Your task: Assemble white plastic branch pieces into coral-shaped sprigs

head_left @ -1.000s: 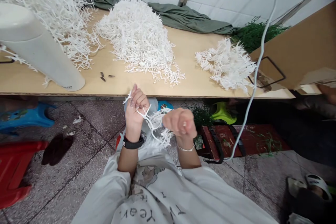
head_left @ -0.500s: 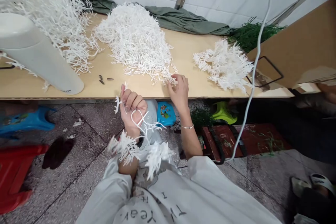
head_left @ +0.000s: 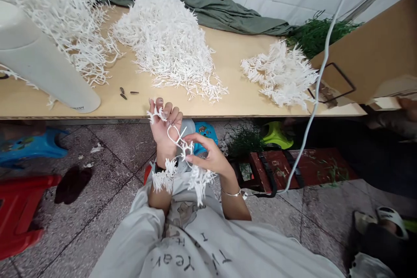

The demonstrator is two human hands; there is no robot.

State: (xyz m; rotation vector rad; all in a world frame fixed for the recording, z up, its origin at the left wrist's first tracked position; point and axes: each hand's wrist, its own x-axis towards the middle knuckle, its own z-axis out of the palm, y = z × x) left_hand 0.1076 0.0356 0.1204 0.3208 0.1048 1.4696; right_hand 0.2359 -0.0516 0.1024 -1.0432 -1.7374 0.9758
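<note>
My left hand (head_left: 163, 139) is palm up in front of the table edge, fingers curled around a small white branched sprig. A looped white strand (head_left: 174, 132) crosses its palm. My right hand (head_left: 213, 156) has come up beside it, thumb and fingers closing on small white sprigs (head_left: 186, 150) on that strand. Below the hands hang two bushy white tufts, one by the left wrist (head_left: 165, 177) and another under the right hand (head_left: 199, 182). On the table lies a large heap of loose white sprigs (head_left: 166, 43).
At the left stand a white bottle (head_left: 48, 61) and a pile of long white strands (head_left: 74, 21). Several dark seeds (head_left: 123, 93) lie near the edge. To the right are a pile of white tufts (head_left: 282, 74), a hanging white cable (head_left: 312, 113) and a cardboard box (head_left: 384, 52).
My right hand has left the edge of the heap and moved down and left to the strand at my left hand. The left fingers have loosened slightly and now show the sprig.
</note>
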